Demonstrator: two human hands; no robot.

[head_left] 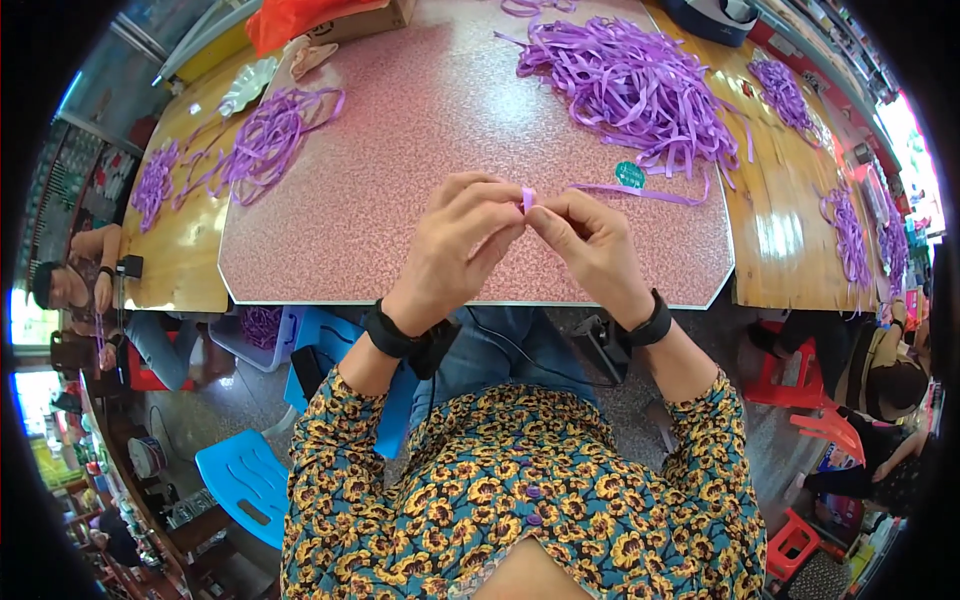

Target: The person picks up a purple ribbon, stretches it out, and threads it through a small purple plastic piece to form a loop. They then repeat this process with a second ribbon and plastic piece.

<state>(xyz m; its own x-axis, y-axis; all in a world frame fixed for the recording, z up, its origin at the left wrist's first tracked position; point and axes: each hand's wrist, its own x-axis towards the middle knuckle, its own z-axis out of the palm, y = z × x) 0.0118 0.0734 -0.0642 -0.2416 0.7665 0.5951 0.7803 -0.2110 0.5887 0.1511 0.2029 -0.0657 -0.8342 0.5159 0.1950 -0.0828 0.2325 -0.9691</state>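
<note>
We look from wearer's head, steeply down, facing across pink table [400, 180] from its near edge. Near edge crosses mid-view, close; floral shirt [450, 480] closest, below. Wide fisheye curves surroundings.

Ribbon pile [630, 90] on tbl [400, 150], far R; box [385, 18] prob. far L.

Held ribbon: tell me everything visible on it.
The ribbon is narrow, flat and light purple, with a fabric-like sheen. A short, folded-looking piece shows between the fingertips of the left hand and right hand, pinched by both, in front of the pink table. A strip beyond the right hand may be its tail; the join is hidden.
</note>
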